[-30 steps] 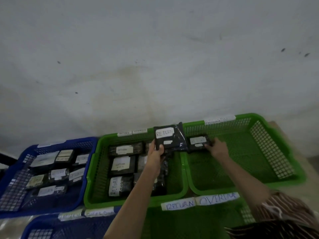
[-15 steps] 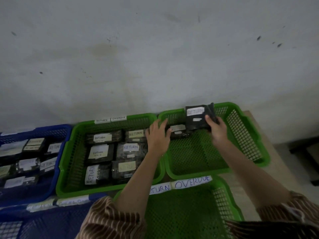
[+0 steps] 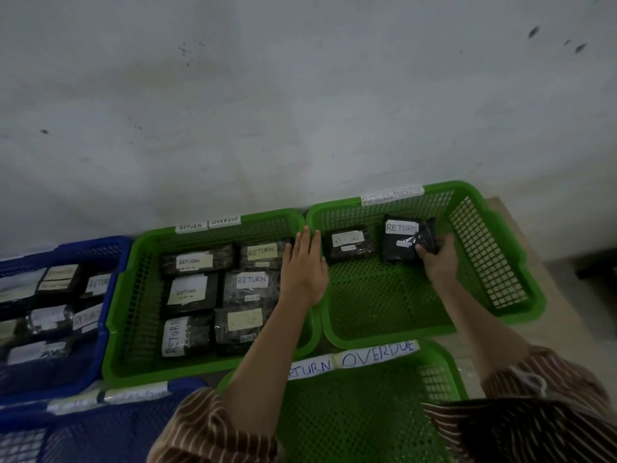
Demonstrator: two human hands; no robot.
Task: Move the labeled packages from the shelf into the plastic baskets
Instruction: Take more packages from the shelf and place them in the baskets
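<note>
Green baskets are crowding a surface against a stained grey wall. Nearer, the left hand (image 3: 304, 266) is hovering flat, fingers straight, holding nothing. Beyond, the right hand (image 3: 434, 257) is pinching the black package (image 3: 400, 240) by its corner inside the far basket (image 3: 494, 235); it looks light, soft, slippery-wrapped, best gripped at an edge.

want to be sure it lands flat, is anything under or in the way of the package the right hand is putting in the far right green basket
Nothing visible blocks it. The right hand grips the package low at the back of the green basket. The only other package there lies beside it, apart.
</note>
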